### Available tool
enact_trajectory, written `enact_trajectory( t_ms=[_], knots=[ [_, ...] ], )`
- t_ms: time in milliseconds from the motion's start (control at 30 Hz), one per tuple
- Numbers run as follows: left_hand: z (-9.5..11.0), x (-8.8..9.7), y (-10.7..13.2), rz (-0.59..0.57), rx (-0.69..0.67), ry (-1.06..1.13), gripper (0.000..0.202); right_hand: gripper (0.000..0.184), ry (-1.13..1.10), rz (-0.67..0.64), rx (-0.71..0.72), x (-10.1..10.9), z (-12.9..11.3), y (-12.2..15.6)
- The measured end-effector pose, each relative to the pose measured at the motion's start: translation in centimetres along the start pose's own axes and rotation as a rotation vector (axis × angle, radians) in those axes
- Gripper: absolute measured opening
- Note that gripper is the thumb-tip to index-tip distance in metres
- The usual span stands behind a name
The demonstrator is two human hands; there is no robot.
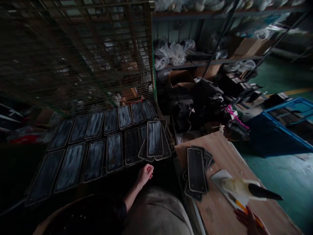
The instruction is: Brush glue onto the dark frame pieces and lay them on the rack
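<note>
We have 1 view, from the head, looking forward and steeply down. Our left hand [145, 173] sits close at 6 o'clock, the wooden table [227, 156] at 4 o'clock, the wire rack [73, 65] farther off at 11 o'clock.

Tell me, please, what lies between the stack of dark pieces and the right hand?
A white tray with a brush on it, seen in the head view.
</note>
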State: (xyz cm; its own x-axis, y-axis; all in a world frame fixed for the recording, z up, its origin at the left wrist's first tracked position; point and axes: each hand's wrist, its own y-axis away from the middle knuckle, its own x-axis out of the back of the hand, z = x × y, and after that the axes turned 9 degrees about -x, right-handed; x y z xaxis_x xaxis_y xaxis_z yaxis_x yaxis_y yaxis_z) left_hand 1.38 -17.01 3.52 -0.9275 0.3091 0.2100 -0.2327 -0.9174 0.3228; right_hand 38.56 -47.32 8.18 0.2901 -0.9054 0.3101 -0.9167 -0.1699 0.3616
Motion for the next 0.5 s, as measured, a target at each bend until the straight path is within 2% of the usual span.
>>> enact_trajectory(
  t_ms=[100, 233, 367, 500],
  knots=[
    [0.9, 0.7, -2.0, 0.027, 0.088, -0.003, 0.021, 0.068, 0.119, 0.120, 0.059, -0.9, 0.2, -1.2],
    [0.2, 0.8, -3.7, 0.099, 0.229, 0.099, 0.020, 0.075, 0.143, 0.169, 0.083, -1.5, 0.0, -3.0],
    [-0.9, 0.5, -5.0, 0.144, 0.331, 0.189, 0.017, 0.078, 0.172, 0.228, 0.058, -1.6, 0.9, -6.2],
    [-0.8, 0.2, -5.5, 0.168, 0.387, 0.227, 0.015, 0.078, 0.210, 0.229, 0.039, -2.0, 2.6, -9.9]
  ],
)
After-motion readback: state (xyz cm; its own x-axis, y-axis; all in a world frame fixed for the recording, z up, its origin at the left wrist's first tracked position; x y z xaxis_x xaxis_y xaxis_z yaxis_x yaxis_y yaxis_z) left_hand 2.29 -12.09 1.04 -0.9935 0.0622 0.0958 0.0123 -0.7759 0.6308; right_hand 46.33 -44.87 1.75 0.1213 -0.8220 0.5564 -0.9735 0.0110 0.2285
